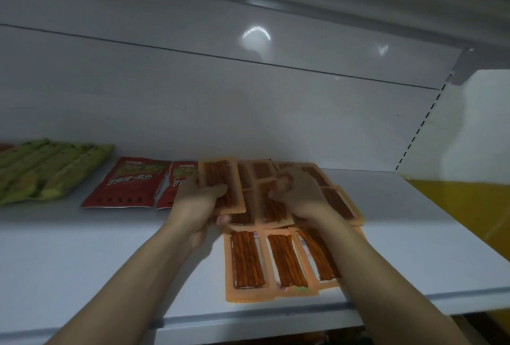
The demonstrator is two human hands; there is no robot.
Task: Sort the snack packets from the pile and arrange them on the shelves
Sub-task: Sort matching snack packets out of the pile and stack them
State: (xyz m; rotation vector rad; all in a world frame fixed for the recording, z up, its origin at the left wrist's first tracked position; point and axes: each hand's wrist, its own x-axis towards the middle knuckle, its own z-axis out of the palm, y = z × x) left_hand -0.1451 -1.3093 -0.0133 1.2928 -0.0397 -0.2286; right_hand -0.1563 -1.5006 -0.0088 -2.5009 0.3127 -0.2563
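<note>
**Both hands on the orange packets, centre of frame**

The left hand (199, 201) pinches one orange packet (220, 184), thumb on top, fingers beneath. The right hand (299, 195) lies curled on the neighbouring orange packets (271, 206); whether it grips any, I cannot tell. Three more packets (281, 261) lie lower on the shelf (82, 261). Red packets (127, 184) and green packets (47, 168) lie left.
</note>
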